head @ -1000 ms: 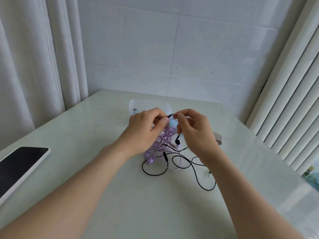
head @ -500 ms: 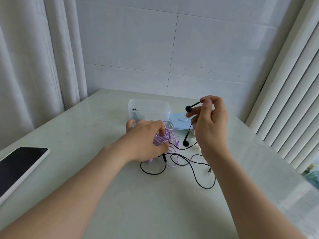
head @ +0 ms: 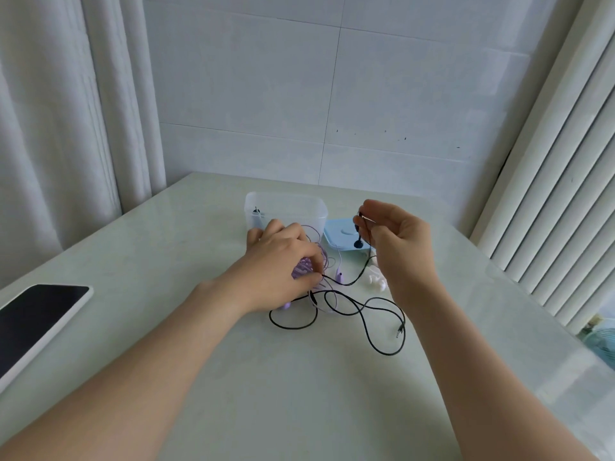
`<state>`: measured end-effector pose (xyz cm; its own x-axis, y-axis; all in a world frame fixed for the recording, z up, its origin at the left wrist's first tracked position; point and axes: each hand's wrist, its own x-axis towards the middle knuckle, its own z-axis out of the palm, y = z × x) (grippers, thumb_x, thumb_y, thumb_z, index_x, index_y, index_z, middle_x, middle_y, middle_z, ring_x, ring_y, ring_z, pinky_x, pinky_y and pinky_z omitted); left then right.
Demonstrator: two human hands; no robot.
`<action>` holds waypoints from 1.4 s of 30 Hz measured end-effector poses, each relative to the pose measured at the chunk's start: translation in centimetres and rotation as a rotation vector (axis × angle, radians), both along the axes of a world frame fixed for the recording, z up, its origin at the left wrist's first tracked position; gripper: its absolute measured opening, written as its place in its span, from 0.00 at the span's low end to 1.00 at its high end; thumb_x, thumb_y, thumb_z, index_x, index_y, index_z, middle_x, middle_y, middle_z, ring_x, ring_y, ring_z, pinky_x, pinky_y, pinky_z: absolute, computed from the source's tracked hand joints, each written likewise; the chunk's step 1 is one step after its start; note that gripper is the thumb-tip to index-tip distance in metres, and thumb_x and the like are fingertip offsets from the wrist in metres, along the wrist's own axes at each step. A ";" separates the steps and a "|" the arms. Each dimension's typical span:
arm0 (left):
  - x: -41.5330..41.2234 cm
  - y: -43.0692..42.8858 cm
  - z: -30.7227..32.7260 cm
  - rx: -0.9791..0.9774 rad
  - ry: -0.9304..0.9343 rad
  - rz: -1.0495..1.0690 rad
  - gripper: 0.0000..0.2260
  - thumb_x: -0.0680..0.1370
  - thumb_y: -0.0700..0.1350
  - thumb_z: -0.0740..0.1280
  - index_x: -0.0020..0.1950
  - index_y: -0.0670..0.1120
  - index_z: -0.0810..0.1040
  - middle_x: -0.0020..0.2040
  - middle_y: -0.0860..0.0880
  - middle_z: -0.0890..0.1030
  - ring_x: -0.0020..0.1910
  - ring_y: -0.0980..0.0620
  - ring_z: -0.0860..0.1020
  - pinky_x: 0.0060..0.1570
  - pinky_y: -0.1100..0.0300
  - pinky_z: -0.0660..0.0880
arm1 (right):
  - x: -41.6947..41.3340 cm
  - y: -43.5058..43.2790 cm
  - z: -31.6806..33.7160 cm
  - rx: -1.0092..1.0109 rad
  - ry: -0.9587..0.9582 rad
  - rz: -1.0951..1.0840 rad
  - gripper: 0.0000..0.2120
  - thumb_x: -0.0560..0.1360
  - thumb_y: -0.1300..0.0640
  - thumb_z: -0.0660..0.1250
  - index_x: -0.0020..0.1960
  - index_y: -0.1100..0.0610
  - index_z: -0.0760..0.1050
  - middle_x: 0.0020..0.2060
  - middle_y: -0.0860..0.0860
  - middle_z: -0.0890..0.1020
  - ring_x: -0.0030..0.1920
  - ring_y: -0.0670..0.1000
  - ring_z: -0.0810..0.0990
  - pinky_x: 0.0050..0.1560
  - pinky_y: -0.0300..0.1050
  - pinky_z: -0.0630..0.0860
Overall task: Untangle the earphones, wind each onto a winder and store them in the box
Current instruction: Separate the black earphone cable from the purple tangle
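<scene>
Black earphones [head: 362, 311] lie in loops on the table, their plug at the right. My right hand [head: 397, 241] is raised and pinches the black earbud ends, one bud dangling below the fingers. My left hand [head: 283, 261] presses down on the tangled purple earphones [head: 327, 264], its fingers curled around the bundle where the black cable passes through. A clear plastic box [head: 286, 207] stands behind my left hand with a small dark item inside. A white winder [head: 376, 279] lies partly hidden behind my right wrist.
The box's light blue lid [head: 342, 232] lies to the right of the box. A phone [head: 36, 321] with a dark screen lies at the table's left edge. Curtains hang left, blinds right, and a tiled wall stands behind the table.
My hands have separated: the right one lifted the black earbuds away to the right, then sank slightly, while the left one lowered onto the purple tangle.
</scene>
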<state>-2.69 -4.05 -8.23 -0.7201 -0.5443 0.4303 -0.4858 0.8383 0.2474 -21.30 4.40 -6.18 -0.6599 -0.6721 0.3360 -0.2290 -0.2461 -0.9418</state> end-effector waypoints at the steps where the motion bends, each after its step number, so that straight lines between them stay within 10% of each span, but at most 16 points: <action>1: 0.0 0.0 0.0 -0.001 -0.006 0.005 0.05 0.79 0.59 0.70 0.52 0.61 0.82 0.52 0.59 0.72 0.59 0.54 0.65 0.60 0.49 0.63 | 0.0 0.0 -0.1 0.031 0.040 0.014 0.19 0.81 0.72 0.61 0.63 0.57 0.82 0.53 0.50 0.88 0.54 0.46 0.87 0.53 0.39 0.83; 9: 0.0 0.0 0.0 -0.019 -0.032 0.026 0.13 0.75 0.66 0.70 0.45 0.58 0.77 0.51 0.59 0.71 0.58 0.54 0.64 0.59 0.51 0.60 | -0.1 0.5 0.3 0.089 0.126 0.033 0.25 0.80 0.72 0.50 0.64 0.56 0.81 0.57 0.52 0.85 0.51 0.49 0.88 0.58 0.51 0.83; 18: -0.1 -0.3 0.4 0.141 0.135 0.080 0.07 0.81 0.57 0.67 0.46 0.57 0.78 0.51 0.56 0.71 0.59 0.51 0.68 0.59 0.52 0.63 | 0.2 0.5 -0.8 0.398 0.785 -0.292 0.22 0.75 0.69 0.59 0.62 0.53 0.82 0.56 0.53 0.82 0.50 0.55 0.79 0.55 0.52 0.78; 23: -0.2 -1.1 0.4 0.174 0.290 0.118 0.08 0.80 0.56 0.69 0.48 0.53 0.81 0.52 0.51 0.70 0.58 0.49 0.69 0.59 0.52 0.66 | 2.0 1.0 0.5 0.260 0.661 -0.150 0.10 0.74 0.63 0.63 0.40 0.56 0.82 0.29 0.49 0.82 0.36 0.56 0.81 0.38 0.45 0.74; 30: 0.2 -1.8 0.2 0.104 0.410 0.149 0.05 0.79 0.53 0.73 0.46 0.53 0.84 0.61 0.51 0.66 0.65 0.47 0.68 0.62 0.57 0.63 | 3.1 1.5 -0.4 0.566 0.819 0.176 0.15 0.72 0.40 0.73 0.34 0.50 0.85 0.29 0.49 0.84 0.35 0.49 0.82 0.41 0.48 0.81; 34: 0.3 -1.7 0.3 0.076 0.453 0.160 0.04 0.79 0.52 0.73 0.47 0.53 0.85 0.57 0.49 0.66 0.58 0.50 0.69 0.58 0.59 0.65 | 3.2 1.7 -0.2 0.586 0.838 0.276 0.06 0.72 0.47 0.76 0.39 0.48 0.85 0.29 0.43 0.84 0.32 0.41 0.81 0.38 0.34 0.76; 42: 0.1 -2.3 0.4 0.282 0.492 0.212 0.08 0.85 0.47 0.62 0.51 0.45 0.75 0.40 0.52 0.81 0.42 0.46 0.79 0.43 0.53 0.71 | 2.2 0.8 -0.4 0.608 0.623 0.089 0.11 0.74 0.57 0.66 0.41 0.63 0.83 0.28 0.56 0.79 0.30 0.51 0.70 0.32 0.42 0.69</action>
<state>-2.54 -6.31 -7.80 -0.3362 -0.7957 0.5039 -0.4075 0.6052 0.6839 -19.11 5.22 -6.59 -0.4123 -0.8921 0.1850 -0.7494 0.2166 -0.6257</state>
